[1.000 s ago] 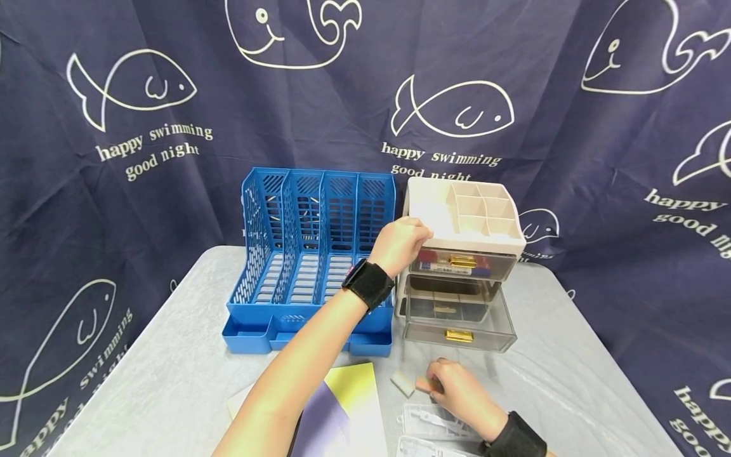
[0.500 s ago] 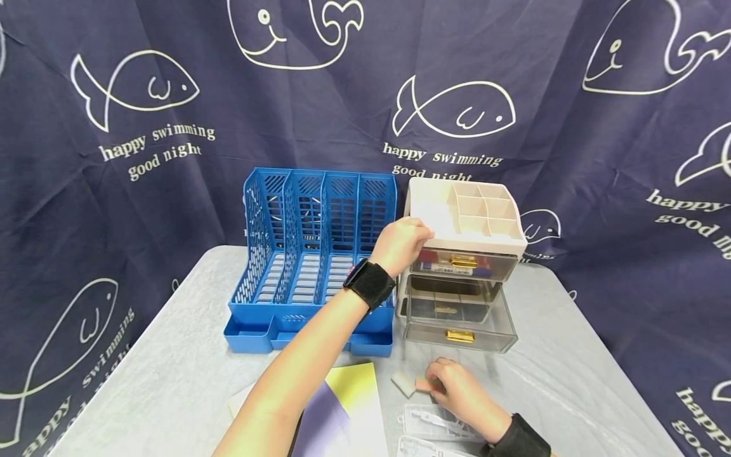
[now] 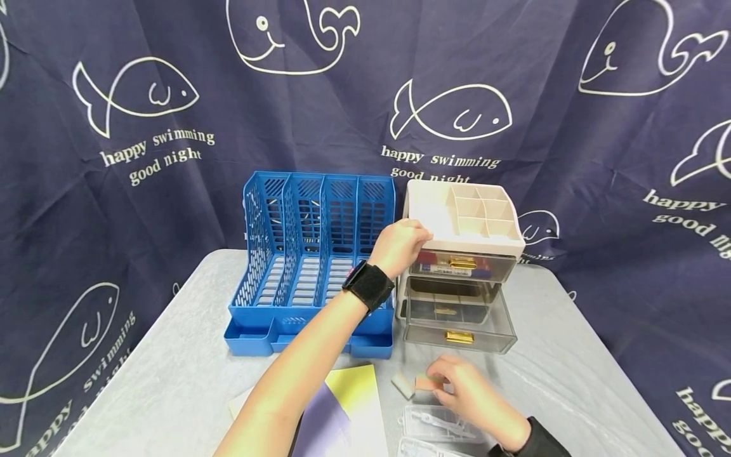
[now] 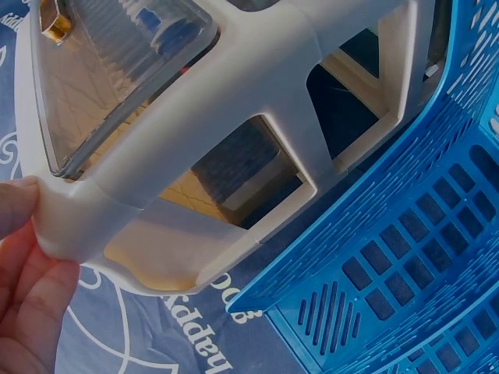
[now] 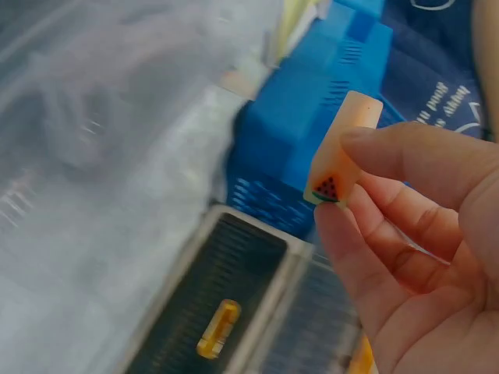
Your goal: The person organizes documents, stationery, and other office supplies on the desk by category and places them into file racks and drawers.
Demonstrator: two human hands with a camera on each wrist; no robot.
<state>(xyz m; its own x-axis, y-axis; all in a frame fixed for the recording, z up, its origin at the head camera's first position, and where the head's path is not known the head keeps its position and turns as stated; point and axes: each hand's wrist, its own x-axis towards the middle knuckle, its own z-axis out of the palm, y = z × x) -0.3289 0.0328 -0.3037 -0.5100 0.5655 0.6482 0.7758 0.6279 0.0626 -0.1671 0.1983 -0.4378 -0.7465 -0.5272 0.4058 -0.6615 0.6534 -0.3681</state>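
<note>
In the head view my left hand (image 3: 400, 246) grips the left corner of a white desktop drawer organizer (image 3: 434, 216); the left wrist view shows its fingers pinching that corner (image 4: 58, 226). My right hand (image 3: 471, 400) pinches an orange eraser (image 5: 343, 144) with a watermelon print between thumb and fingers, in front of the organizer. A pale eraser (image 3: 403, 385) lies just left of it on the table. The organizer's lower smoky drawer (image 3: 491, 339) is pulled out. Its upper drawer (image 3: 497, 266), with pens inside, is closed.
A blue file rack (image 3: 257, 311) with several slots stands left of the organizer. A purple and yellow sheet (image 3: 360, 393) lies in front of it, partly behind my left forearm. Two clear plastic cases, one a case with a white tool inside (image 3: 440, 424), lie below my right hand.
My right hand has turned and shifted slightly, and the orange eraser now shows more of its face, tipped up in the fingers. The left hand still holds the organizer's corner.
</note>
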